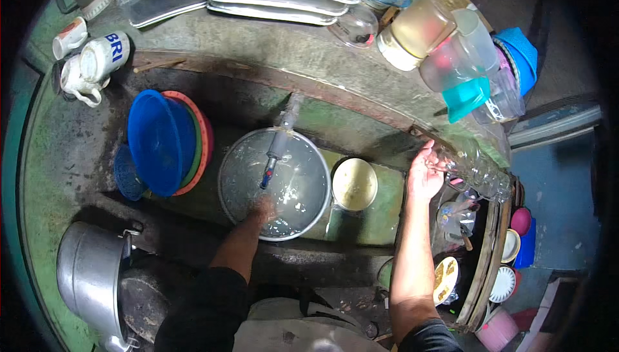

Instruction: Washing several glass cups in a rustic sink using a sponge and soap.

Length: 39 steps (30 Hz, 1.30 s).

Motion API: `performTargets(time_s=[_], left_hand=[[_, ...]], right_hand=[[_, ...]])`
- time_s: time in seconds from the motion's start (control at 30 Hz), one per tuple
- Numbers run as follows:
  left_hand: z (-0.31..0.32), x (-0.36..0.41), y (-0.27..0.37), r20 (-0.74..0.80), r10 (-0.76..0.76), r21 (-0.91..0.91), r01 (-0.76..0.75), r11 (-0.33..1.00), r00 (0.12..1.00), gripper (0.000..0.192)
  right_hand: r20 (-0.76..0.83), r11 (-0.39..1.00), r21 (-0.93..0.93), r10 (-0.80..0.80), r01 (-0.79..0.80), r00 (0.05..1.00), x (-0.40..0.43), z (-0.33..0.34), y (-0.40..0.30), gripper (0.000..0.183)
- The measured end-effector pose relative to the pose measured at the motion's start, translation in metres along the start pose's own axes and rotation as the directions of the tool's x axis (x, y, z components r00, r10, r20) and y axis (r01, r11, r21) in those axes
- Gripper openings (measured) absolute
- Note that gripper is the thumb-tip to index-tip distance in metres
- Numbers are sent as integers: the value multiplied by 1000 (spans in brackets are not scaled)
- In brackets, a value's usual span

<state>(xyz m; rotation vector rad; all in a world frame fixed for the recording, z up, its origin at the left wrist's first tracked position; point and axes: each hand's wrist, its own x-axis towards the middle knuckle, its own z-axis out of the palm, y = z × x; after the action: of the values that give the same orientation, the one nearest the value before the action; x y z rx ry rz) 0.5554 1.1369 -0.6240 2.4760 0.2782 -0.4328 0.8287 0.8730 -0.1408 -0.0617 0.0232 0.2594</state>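
A large round metal basin (309,182) filled with water stands in the sink beneath a grey pipe tap (278,144). My left hand (262,209) reaches into the basin below the tap's spout; its fingers are blurred at the water, so their pose is unclear. To the right, my right hand (425,173) is raised by clear plastic bottles (478,170), palm turned up and fingers partly curled. Whether it touches a bottle cannot be told. A cream-coloured round tub (355,184) sits between the basin and my right forearm.
Blue, green and red plastic basins (154,144) lean together at left. Mugs (104,57) stand on the ledge, with metal trays (280,3) and plastic containers (420,27) farther right. A large aluminium pot (89,269) is at lower left, a food-stained plate (446,279) at lower right.
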Motion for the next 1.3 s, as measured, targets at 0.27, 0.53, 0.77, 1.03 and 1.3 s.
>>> performTargets(time_s=[0.27,0.53,0.77,1.03,1.3], left_hand=[[-205,-71,94,-135,-60,-570,-28,821,989,88],[-271,-128,146,-16,42,-938,0,-347,999,65],[-272,-149,184,-39,378,-247,358,-901,925,66],[-278,-139,119,181,261,-881,274,-386,948,65],[-356,-96,157,-138,44,-164,-67,984,989,30]], right_hand=[[-281,849,-432,194,-304,940,-81,-37,-5,62],[-546,192,-759,334,-623,768,-115,-56,106,33],[-730,-373,-673,477,-639,489,-91,-29,206,59],[-582,-577,-782,542,-235,606,-91,-62,225,32],[-105,-568,-715,663,408,741,-149,-91,244,26]])
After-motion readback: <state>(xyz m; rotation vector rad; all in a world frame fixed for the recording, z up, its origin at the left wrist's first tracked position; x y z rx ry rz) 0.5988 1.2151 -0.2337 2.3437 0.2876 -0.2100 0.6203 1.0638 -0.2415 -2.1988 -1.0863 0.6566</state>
